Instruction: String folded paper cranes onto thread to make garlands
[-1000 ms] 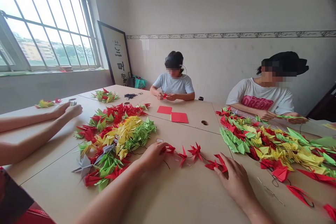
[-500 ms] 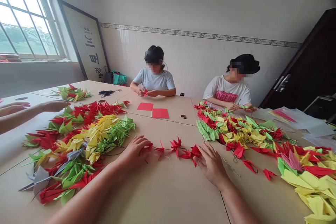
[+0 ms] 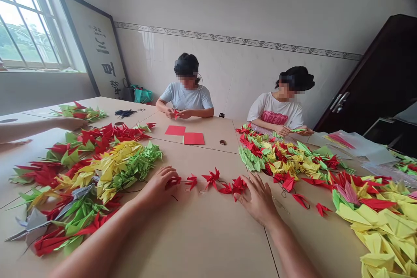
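A short string of red paper cranes [image 3: 211, 179] lies across the beige table [image 3: 208, 234] between my hands. My left hand [image 3: 158, 186] rests at its left end, fingers curled over the end crane [image 3: 172, 181]. My right hand [image 3: 259, 200] lies flat with fingers spread, its fingertips touching the right-end crane [image 3: 237, 184]. Small paper clips [image 3: 202, 191] lie just in front of the string.
A big heap of red, yellow and green cranes [image 3: 97, 169] fills the left. Another heap [image 3: 283, 158] runs right toward yellow ones [image 3: 384, 221]. Red paper squares [image 3: 185, 134] lie mid-table. Two people fold across the table; another person's arm [image 3: 29, 128] reaches in at left.
The view has swung to the right, showing more of the dark door. My hands have stayed on the ends of the red crane string, and its cranes have drawn closer together.
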`<action>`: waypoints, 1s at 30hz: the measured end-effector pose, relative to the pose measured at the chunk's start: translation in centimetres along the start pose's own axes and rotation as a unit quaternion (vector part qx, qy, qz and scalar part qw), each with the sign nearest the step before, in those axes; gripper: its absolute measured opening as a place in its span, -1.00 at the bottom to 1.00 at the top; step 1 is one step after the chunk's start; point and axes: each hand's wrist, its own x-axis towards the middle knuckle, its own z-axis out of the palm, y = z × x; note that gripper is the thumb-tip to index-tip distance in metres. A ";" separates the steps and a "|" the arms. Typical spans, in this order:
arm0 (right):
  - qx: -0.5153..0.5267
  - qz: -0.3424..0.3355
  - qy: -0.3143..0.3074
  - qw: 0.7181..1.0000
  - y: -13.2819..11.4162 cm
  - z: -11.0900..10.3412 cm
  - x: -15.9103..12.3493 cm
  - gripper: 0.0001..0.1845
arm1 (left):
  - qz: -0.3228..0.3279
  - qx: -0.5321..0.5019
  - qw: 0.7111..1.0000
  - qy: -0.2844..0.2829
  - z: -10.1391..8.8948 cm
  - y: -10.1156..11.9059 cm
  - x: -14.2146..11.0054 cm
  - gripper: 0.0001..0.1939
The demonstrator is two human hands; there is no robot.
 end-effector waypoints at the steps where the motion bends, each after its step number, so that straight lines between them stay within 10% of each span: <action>1: 0.001 -0.016 0.003 1.000 -0.1 0.0 0.0 -0.37 | -0.004 0.000 1.000 0.003 0.0 0.0 0.0 -0.77; 18: -0.066 -0.131 -0.018 0.989 -3.7 0.2 -0.7 -0.25 | -0.020 0.063 0.995 -0.074 0.6 0.6 -0.6 -0.31; 26: -0.039 -0.197 0.059 0.978 -6.2 0.1 0.6 -0.16 | -0.079 0.041 0.996 -0.007 0.3 0.4 -0.2 -0.36; 30: -0.012 -0.109 0.079 0.991 -5.2 -0.4 0.9 -0.18 | -0.103 0.003 0.994 0.019 -0.2 0.3 -0.1 -0.42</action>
